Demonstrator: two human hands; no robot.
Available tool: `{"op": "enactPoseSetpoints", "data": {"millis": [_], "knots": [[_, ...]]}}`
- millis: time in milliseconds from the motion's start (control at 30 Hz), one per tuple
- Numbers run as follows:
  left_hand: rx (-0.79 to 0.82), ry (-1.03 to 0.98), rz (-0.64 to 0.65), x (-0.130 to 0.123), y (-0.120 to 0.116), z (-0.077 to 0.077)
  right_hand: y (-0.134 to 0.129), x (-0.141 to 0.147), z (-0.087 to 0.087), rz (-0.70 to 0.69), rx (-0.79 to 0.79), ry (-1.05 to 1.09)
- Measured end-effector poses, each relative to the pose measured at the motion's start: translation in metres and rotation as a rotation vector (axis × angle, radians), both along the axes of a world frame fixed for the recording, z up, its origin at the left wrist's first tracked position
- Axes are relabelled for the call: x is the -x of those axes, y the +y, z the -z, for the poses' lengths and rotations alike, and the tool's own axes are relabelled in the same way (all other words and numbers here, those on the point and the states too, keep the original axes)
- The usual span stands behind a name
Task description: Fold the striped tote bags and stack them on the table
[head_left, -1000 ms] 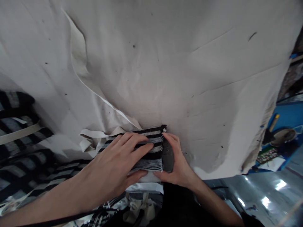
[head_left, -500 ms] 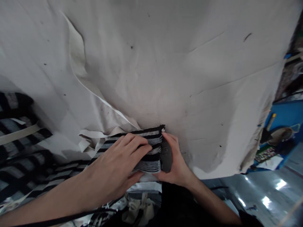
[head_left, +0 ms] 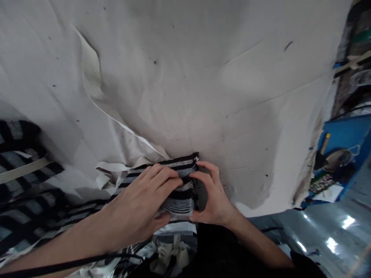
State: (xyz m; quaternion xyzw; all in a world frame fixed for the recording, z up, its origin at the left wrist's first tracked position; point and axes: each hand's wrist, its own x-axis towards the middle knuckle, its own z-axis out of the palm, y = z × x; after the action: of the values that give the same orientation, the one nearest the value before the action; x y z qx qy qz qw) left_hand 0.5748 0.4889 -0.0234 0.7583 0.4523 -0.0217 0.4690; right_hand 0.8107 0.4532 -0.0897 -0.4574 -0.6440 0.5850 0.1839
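Observation:
A folded black-and-white striped cloth lies at the lower middle, on a large off-white sheet. My left hand lies across the cloth, fingers on top and thumb near its lower edge. My right hand curls around the cloth's right edge, fingertips on the stripes. A dark grey piece shows in the gap between my right palm and the cloth, mostly hidden. Its kind is too obscured to tell. Loose off-white straps lie beside the cloth's upper left end.
More black-and-white striped fabric with pale bands lies at the left. Dark fabric fills the bottom middle. A blue surface holding assorted objects lies at the right, beyond the sheet's edge, above a shiny grey floor.
My right fingers have curled leftward over the striped cloth, and the dark grey piece is now mostly hidden. The whole view has shifted slightly left.

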Motion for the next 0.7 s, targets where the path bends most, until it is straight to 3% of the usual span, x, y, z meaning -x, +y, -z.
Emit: {"op": "enactPoseSetpoints", "data": {"millis": [367, 700], "knots": [[-0.066, 0.041, 0.032, 0.000, -0.001, -0.002, -0.010, -0.002, 0.004, 0.006, -0.070, 0.020], [0.005, 0.038, 0.021, 0.001, 0.001, 0.005, -0.013, -0.003, 0.006, -0.007, -0.035, 0.011]]}}
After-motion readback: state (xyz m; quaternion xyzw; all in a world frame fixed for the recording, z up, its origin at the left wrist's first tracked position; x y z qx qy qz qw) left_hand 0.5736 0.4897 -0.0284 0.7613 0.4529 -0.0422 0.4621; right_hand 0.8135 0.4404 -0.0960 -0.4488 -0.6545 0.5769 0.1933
